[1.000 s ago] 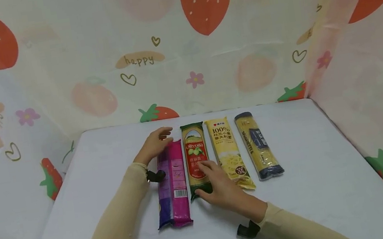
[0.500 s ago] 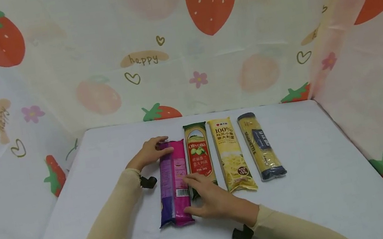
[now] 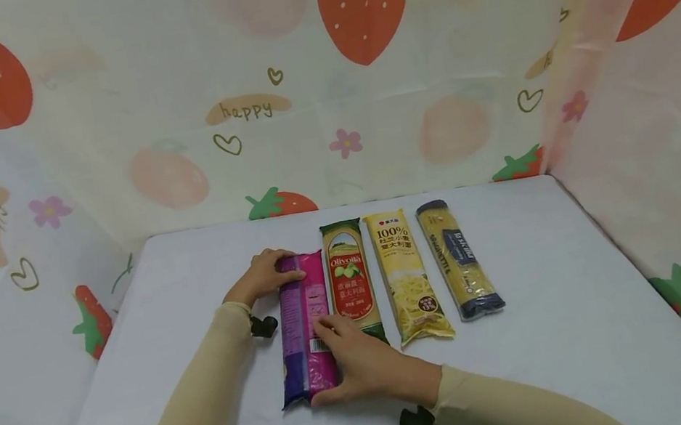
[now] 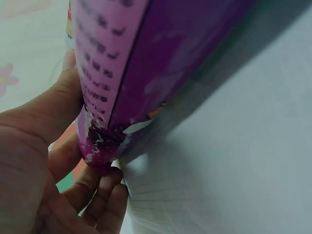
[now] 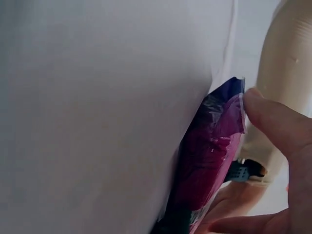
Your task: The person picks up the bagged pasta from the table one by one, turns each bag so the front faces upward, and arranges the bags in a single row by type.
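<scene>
A long purple-and-pink pasta packet (image 3: 303, 306) lies on the white table, its barcode and small print facing up. My left hand (image 3: 262, 275) grips its far end; in the left wrist view the thumb lies along one face while the fingers (image 4: 100, 195) curl round the tip. At the near end my right hand (image 3: 362, 360) holds the same packet, thumb at the bottom corner and fingertips on the right-hand side. The right wrist view has the thumb (image 5: 273, 117) against the crimped blue-and-purple end. Some right fingers are hidden behind the hand.
Close on the right lies a green-and-red Olivoilà pasta packet (image 3: 350, 277), partly covered by my right hand. Beyond it are a yellow pasta packet (image 3: 407, 268) and a clear, blue-ended spaghetti packet (image 3: 458, 257). Strawberry-print cloth (image 3: 318, 150) walls the white table (image 3: 567, 355) at back and sides.
My left hand has come down onto the far end of the purple-and-pink packet. My right hand has moved left from the Olivoilà packet to its near end. The packets look nearly unmoved.
</scene>
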{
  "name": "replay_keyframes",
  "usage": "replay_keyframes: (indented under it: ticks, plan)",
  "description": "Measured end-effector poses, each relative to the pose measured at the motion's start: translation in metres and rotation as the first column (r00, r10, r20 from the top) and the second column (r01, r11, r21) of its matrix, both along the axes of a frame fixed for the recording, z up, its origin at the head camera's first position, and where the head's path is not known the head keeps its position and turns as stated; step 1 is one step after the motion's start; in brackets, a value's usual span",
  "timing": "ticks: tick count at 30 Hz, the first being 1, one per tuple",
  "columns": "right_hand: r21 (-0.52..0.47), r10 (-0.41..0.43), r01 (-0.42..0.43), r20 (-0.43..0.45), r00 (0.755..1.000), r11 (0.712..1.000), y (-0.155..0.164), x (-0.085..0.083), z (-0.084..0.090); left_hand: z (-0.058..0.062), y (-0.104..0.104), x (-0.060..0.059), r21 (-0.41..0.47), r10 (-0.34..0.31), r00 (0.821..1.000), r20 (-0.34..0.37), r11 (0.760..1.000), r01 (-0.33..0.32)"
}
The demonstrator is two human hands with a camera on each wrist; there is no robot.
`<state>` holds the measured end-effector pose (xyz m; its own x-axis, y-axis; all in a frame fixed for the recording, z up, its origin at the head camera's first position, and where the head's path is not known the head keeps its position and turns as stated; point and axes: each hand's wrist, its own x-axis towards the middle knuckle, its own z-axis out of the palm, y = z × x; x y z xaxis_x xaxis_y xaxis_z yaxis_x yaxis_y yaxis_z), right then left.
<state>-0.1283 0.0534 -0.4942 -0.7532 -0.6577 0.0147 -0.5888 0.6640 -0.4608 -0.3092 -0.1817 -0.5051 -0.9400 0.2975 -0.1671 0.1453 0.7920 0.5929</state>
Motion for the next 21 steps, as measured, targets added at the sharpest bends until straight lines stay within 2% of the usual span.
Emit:
replay_keyframes:
  ticks: [8, 15, 21]
  plan:
    - [0.147, -0.008, 0.012, -0.028, 1.0, 0.989, -0.012, 0.002, 0.0, 0.003, 0.003, 0.006, 0.018, 0.004, 1.0, -0.013, 1.0, -0.004]
    - [0.304, -0.003, 0.042, -0.128, 0.992, 0.952, -0.025, 0.007, 0.0, 0.005, 0.004, 0.008, 0.039, 0.008, 1.0, -0.013, 0.999, -0.008]
    - [0.349, -0.02, 0.072, -0.151, 0.988, 0.934, -0.033, 0.012, 0.003, 0.007, 0.003, 0.008, 0.048, -0.016, 1.0, -0.024, 0.999, 0.017]
